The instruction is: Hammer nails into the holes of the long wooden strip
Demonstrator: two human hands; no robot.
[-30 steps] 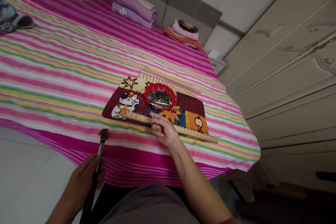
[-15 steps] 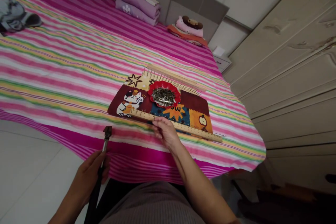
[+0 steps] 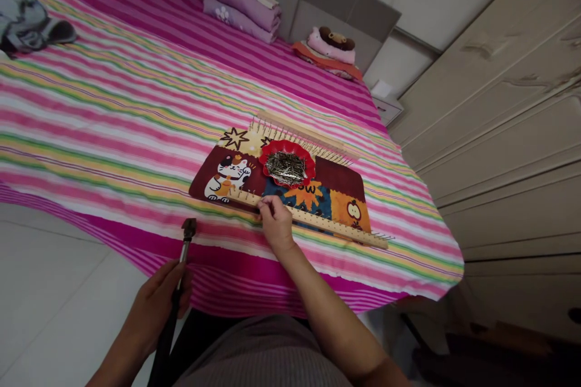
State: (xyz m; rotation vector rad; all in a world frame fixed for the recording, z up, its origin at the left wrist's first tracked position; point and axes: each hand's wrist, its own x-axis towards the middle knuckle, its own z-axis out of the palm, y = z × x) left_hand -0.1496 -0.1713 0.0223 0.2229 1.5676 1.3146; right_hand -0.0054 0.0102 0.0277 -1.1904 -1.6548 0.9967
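Note:
My left hand [image 3: 158, 299] is wrapped around the dark handle of a hammer [image 3: 185, 248], its head up, near the bed's front edge. My right hand [image 3: 278, 227] is at the near wooden strip [image 3: 336, 227], left of its middle, fingertips pinched together at the wood; what they hold is too small to make out. Small holes run along this strip, with nails standing at its left part and poking out at its right end. Behind it, a red scalloped bowl [image 3: 311, 176] holds a heap of nails [image 3: 285, 167].
A patterned mat [image 3: 338, 172] with a cat picture lies under the bowl. Beyond it is a second wooden strip [image 3: 313, 134] full of nails. Folded purple bedding [image 3: 240, 6] and a stack of cloths [image 3: 329, 51] are at the back; grey cloth [image 3: 31, 24] lies far left.
My right hand has shifted slightly left along the near strip, its fingers now pinched at the wood. My left hand still holds the hammer in nearly the same place.

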